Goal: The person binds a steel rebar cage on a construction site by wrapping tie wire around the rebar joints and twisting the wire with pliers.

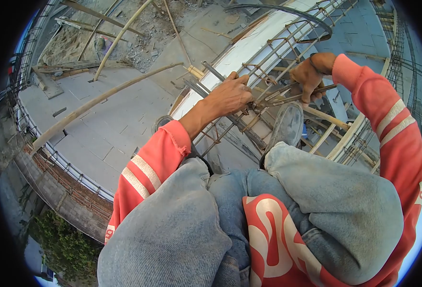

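Note:
My right hand is closed around the long handles of a pair of pincers. Their jaw end points left, at a joint of the steel rebar cage between my feet. Just left of the jaws, my left hand lies over the bars with its fingers bent and closed. What those fingers grip is hidden beneath them. Several loose bar ends stick out past my left wrist. My right shoe stands close below the pincers.
The cage runs along a white-faced beam form high above the ground. Grey deck panels lie to the left, with a long bent pole across them. Timber supports and open gaps show below right. More rebar cages line the right side.

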`<state>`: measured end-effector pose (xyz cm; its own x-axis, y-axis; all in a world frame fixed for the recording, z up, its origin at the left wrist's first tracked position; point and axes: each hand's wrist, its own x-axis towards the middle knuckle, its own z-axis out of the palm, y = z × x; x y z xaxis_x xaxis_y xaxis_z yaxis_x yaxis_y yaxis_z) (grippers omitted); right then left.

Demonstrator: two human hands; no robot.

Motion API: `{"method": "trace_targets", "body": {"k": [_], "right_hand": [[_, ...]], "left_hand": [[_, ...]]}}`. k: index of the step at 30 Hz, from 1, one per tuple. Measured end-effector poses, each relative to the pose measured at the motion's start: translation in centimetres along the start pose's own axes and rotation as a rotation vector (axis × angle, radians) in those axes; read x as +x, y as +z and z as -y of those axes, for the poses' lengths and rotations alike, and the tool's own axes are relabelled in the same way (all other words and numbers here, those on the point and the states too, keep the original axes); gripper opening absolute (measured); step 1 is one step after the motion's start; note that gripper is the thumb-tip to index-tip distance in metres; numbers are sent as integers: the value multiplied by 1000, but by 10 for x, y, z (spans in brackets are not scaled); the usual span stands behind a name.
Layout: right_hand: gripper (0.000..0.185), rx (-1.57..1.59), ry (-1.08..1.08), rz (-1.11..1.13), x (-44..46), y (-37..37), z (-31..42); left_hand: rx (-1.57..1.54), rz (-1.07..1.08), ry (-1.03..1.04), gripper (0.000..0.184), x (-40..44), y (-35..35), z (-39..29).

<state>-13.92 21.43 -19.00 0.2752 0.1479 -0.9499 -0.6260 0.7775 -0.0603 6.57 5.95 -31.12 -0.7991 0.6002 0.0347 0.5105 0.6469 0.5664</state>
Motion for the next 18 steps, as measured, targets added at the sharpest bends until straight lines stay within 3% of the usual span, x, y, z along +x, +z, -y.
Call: {"method": "trace_targets", "body": {"k": [2,4,8,11,13,14,16,17,18], "right_hand": [[33,64,-29,28,5,5,-12],[38,129,-57,53,8,11,-22],[44,279,-90,65,4,27,-23],[53,89,-106,-126,-10,43,-10],[65,-623,-42,-652,-20,61,4],[65,-620,-42,-653,-16,69,-3],[61,-741,-128,-1141,-5,87,-24],[61,-736,-120,-1141,-4,92,-32],[60,-848,-178,-1292,-2,93,-40]], "left_hand": [[-30,-6,-6,24,-2,2,-1],[-242,-242,-28,28,-4,3,-5],[-331,-290,-91,32,-2,1,-11],[-221,-169,-114,30,1,2,-15],[-269,-111,-160,28,2,-1,-16],[-269,-108,-158,28,2,-5,-17],[-257,-54,-177,26,3,-10,-19],[-259,-54,-168,26,4,-9,-19],[-242,-70,-166,26,4,-9,-18]]}}
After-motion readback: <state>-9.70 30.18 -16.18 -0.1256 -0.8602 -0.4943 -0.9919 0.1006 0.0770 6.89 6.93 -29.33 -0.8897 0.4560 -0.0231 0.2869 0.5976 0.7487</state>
